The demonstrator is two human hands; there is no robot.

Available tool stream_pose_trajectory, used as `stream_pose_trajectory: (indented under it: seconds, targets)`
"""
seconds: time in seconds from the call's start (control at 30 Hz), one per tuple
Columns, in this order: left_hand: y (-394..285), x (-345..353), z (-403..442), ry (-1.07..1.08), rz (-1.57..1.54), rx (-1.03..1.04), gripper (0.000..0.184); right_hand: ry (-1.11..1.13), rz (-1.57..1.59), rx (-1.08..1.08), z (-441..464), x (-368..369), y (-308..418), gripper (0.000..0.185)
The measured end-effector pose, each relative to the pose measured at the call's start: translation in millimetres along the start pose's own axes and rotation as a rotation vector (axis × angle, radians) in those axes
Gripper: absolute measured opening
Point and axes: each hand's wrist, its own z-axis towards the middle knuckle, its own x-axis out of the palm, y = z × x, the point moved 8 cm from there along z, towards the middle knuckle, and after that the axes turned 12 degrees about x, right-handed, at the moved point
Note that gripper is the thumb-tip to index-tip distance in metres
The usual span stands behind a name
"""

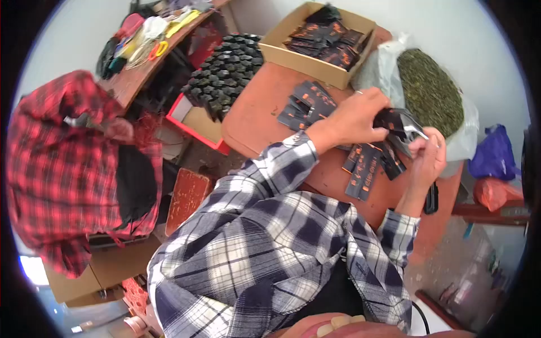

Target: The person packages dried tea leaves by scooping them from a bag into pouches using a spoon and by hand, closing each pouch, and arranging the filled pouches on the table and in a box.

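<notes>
My left hand [360, 117] grips a small black pouch [390, 119] from its left side, thumb and fingers closed around it. At the pouch's mouth, which shows a silvery inside, the fingers of my right hand [431, 153] are pinched on the edge. Below both hands lie flat black packets with orange print [362, 174] on the reddish-brown table [256, 115]. Another group of black packets [307, 104] is spread beside my left wrist. Just beyond my hands stands a clear plastic bag [390, 70] filled with dried green leaves [431, 93].
A cardboard box [304, 65] of black packets stands at the table's far edge. Left of it, many dark packets [228, 70] stand packed beside a red-rimmed box [194, 121]. A person in a red plaid shirt [62, 180] is at left. A black object [431, 198] lies near my right wrist.
</notes>
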Motion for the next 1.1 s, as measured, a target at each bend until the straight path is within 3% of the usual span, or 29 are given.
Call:
stream_pose_trajectory:
  seconds: [0.4, 0.5, 0.63, 0.8, 0.9, 1.1]
  targets:
    - [25.6, 28.8, -5.9, 0.028, -0.104, -0.169, 0.041, -0.024, 0.077, -0.165, 6.8, -35.4, 1.6, 0.024]
    - [32.6, 28.8, -6.4, 0.009, -0.140, -0.220, 0.040, -0.152, 0.009, -0.055, 21.4, -46.4, 7.3, 0.025]
    - [41.3, 31.1, -2.5, -0.012, -0.144, -0.258, 0.037, -0.265, -0.256, -0.045, 63.8, -63.3, 12.9, 0.028]
    - [37.6, 31.5, 14.5, -0.037, -0.145, -0.264, 0.034, -0.369, -0.992, -0.090, 100.4, -74.6, -13.4, 0.031]
    - [36.0, 39.2, 24.1, -0.025, -0.181, -0.331, 0.041, -0.243, -1.160, -0.096, 107.4, -68.4, -60.3, 0.031]
    - [45.8, 61.2, 16.7, 0.028, -0.273, -0.458, 0.045, -0.097, -0.741, 0.275, 88.1, -53.7, -69.4, 0.029]
